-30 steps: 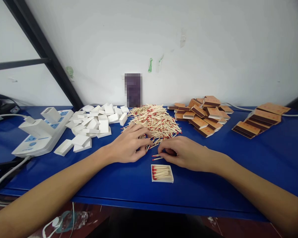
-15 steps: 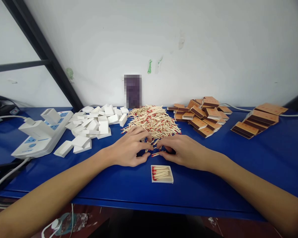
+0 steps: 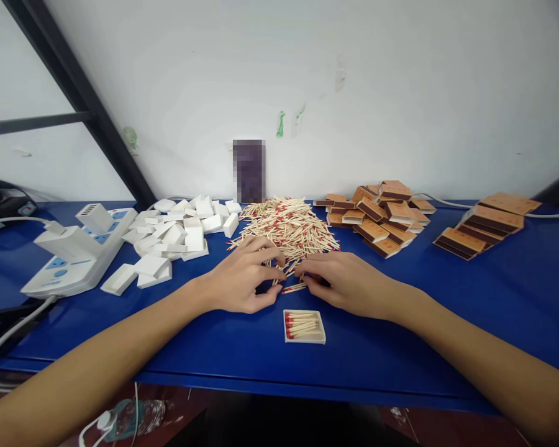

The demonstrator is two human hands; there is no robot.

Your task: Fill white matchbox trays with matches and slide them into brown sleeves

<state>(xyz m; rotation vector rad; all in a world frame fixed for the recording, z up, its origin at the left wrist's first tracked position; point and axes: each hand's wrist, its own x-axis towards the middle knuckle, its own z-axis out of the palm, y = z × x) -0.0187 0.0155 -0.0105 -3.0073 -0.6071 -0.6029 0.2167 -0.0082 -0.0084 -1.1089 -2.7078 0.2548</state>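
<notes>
My left hand rests at the near edge of a loose pile of red-tipped matches, fingers curved and thumb apart from them. Across a small gap, my right hand has its thumb and fingertips drawn together around a match, whose red head shows between them. A few matches lie side by side on the blue table between both hands. Closer to me sits a white matchbox tray holding a layer of matches, their red heads to the left.
White empty trays are heaped on the left, beside a power strip with plugs and cables. Orange-brown matchbox sleeves are piled on the right, with another stack farther right. A pixelated dark rectangle stands against the wall.
My right thumb has lifted slightly off the loose matches on the table and moved nearer its fingertips. My left hand has hardly moved, and the tray stays in place.
</notes>
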